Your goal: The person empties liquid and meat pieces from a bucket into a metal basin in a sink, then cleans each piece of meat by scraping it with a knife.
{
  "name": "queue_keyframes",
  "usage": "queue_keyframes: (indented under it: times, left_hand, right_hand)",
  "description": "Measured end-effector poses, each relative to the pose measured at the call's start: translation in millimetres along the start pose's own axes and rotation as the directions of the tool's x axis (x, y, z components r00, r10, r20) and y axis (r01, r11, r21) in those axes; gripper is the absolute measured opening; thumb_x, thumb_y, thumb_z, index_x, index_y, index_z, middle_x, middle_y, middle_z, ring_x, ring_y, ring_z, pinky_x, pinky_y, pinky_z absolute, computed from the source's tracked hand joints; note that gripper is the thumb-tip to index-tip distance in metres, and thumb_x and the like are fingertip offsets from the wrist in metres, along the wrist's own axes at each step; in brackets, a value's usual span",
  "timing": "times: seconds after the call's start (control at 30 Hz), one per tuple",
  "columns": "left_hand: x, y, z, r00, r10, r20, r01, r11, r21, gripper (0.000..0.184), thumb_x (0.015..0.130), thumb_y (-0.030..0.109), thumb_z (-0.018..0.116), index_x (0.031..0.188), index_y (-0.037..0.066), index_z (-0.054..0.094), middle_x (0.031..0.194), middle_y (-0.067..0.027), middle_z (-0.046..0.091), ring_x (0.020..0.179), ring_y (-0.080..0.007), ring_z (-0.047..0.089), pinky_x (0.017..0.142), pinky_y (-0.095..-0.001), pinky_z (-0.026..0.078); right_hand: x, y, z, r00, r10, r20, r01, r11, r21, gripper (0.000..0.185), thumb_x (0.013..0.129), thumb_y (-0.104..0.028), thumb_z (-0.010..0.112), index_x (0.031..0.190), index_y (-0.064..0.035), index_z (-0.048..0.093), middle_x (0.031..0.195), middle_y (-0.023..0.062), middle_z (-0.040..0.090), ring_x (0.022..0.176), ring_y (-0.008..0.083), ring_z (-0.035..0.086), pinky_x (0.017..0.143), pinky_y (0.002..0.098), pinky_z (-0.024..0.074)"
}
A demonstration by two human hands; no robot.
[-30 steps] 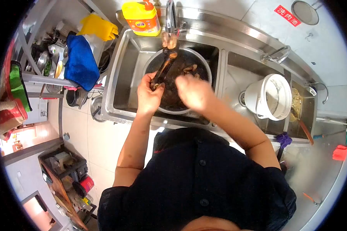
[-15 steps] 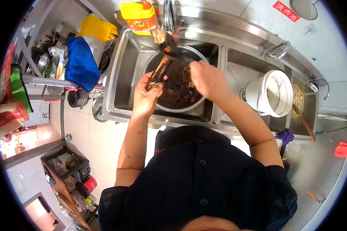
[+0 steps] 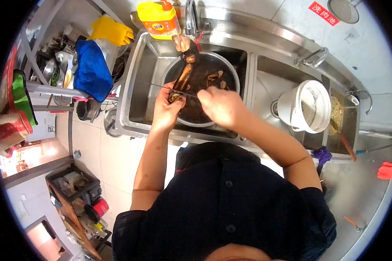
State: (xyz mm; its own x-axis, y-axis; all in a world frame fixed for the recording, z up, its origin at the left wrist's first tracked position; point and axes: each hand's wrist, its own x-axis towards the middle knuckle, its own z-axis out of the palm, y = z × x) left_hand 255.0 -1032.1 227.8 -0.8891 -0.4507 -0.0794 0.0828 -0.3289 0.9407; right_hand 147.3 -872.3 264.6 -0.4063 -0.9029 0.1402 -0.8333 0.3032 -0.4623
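My left hand (image 3: 166, 108) is closed around the lower end of a long, charred animal leg (image 3: 186, 77). The leg points away from me over a round metal basin (image 3: 237, 91), its far end pale and its shaft black and brown. In my right hand (image 3: 222, 105) is a knife (image 3: 185, 93), its thin dark blade seen nearly edge-on. The blade lies across the leg just above my left fingers, pointing left. Dark water fills the basin, and other charred pieces (image 3: 213, 80) show in it. My right fingers hide the knife's handle.
The basin stands in a steel sink (image 3: 139, 102) with a faucet (image 3: 190, 19) behind it. A yellow detergent jug (image 3: 158, 21) sits at the back left corner. To the right, a white bucket (image 3: 287, 108) rests in the adjoining sink. A blue cloth (image 3: 91, 71) hangs at left.
My right hand has moved left and toward me, bringing the knife across the leg's near end. The charred pieces in the basin are less covered. My left hand still holds the leg.
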Motion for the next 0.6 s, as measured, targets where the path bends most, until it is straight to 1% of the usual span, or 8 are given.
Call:
queue_keyframes:
  times: [0.07,0.1,0.13,0.27,0.4,0.43,0.57,0.6]
  left_hand:
    - [-4.6,1.6,-1.4,1.0,-0.016,0.011,0.016,1.0,-0.017,0.039,0.083,-0.007,0.053,0.121,-0.003,0.045,0.109,-0.0118,0.06,0.074,-0.0079,0.048,0.066,-0.0213,0.04]
    - [-3.1,4.2,-0.5,1.0,-0.009,0.015,0.009,0.999,-0.032,0.039,0.083,-0.007,0.053,0.122,-0.003,0.045,0.109,-0.0103,0.06,0.074,-0.007,0.048,0.066,-0.0204,0.041]
    - [-1.7,6.0,0.6,1.0,0.001,0.019,0.0,0.999,-0.049,0.04,0.083,-0.007,0.052,0.122,-0.003,0.046,0.108,-0.0087,0.061,0.074,-0.0061,0.048,0.066,-0.0195,0.041]
    - [4.3,-0.8,0.7,1.0,0.017,0.024,-0.013,0.983,-0.183,0.034,0.092,0.004,0.055,0.124,-0.003,0.044,0.109,-0.0115,0.06,0.07,-0.0069,0.046,0.061,-0.0203,0.039]
    - [-1.2,9.3,2.6,0.994,0.066,0.083,-0.054,0.988,-0.145,0.039,0.1,0.027,0.046,0.124,-0.004,0.045,0.102,-0.0129,0.061,0.064,-0.0081,0.045,0.055,-0.0203,0.037]
    - [0.1,11.1,7.3,0.997,0.071,0.037,-0.069,0.996,-0.051,0.047,0.102,0.037,0.036,0.123,-0.004,0.047,0.097,-0.0129,0.061,0.06,-0.0082,0.043,0.052,-0.0206,0.034]
    - [5.9,12.7,13.6,0.997,0.027,-0.078,-0.029,0.999,-0.03,0.055,0.102,0.042,0.03,0.121,-0.006,0.048,0.089,-0.013,0.061,0.056,-0.0082,0.041,0.049,-0.0212,0.033]
    - [6.4,12.6,13.7,0.996,0.017,-0.088,-0.021,0.999,-0.038,0.056,0.102,0.043,0.03,0.121,-0.007,0.048,0.086,-0.0128,0.061,0.055,-0.0082,0.041,0.048,-0.0213,0.033]
  right_hand:
    - [6.0,12.7,-11.4,0.998,0.058,-0.03,-0.059,0.997,-0.04,0.008,0.083,-0.012,0.054,0.087,-0.0068,0.05,0.073,0.0154,0.058,0.069,0.0354,0.063,0.057,0.0456,0.0506]
    - [8.2,24.1,-16.3,0.984,0.049,-0.17,-0.056,0.998,-0.034,0.008,0.083,-0.011,0.054,0.087,-0.0062,0.05,0.071,0.0155,0.058,0.068,0.0366,0.063,0.056,0.0458,0.05]
    - [7.6,27.4,-20.7,0.985,0.109,-0.133,-0.119,0.99,-0.073,0.008,0.083,-0.012,0.054,0.086,-0.0061,0.05,0.071,0.0157,0.057,0.067,0.0371,0.062,0.056,0.0456,0.0497]
    - [-9.0,1.9,3.4,0.994,-0.012,-0.105,0.02,0.997,0.077,0.012,0.083,-0.015,0.057,0.09,-0.0082,0.05,0.072,0.015,0.057,0.066,0.0355,0.062,0.055,0.0447,0.0498]
    - [3.6,32.6,-13.2,0.976,0.09,-0.198,-0.105,0.992,-0.066,0.012,0.083,-0.016,0.056,0.09,-0.0066,0.051,0.074,0.0151,0.058,0.065,0.035,0.061,0.054,0.0435,0.0502]
    - [2.6,36.2,-19.9,0.975,0.104,-0.198,-0.126,0.987,-0.104,0.013,0.084,-0.016,0.055,0.091,-0.0058,0.051,0.076,0.0151,0.059,0.067,0.0351,0.062,0.055,0.0437,0.0507]
    - [-10.3,-1.3,-4.5,0.999,0.027,-0.028,-0.025,0.998,0.06,0.011,0.084,-0.016,0.055,0.09,-0.0067,0.05,0.076,0.0163,0.06,0.069,0.038,0.063,0.057,0.0449,0.0514]
    - [-12.6,-2.0,-3.6,0.996,0.015,-0.084,-0.004,0.992,0.126,0.011,0.084,-0.016,0.055,0.089,-0.0074,0.05,0.076,0.0168,0.059,0.069,0.0388,0.062,0.058,0.0458,0.0511]
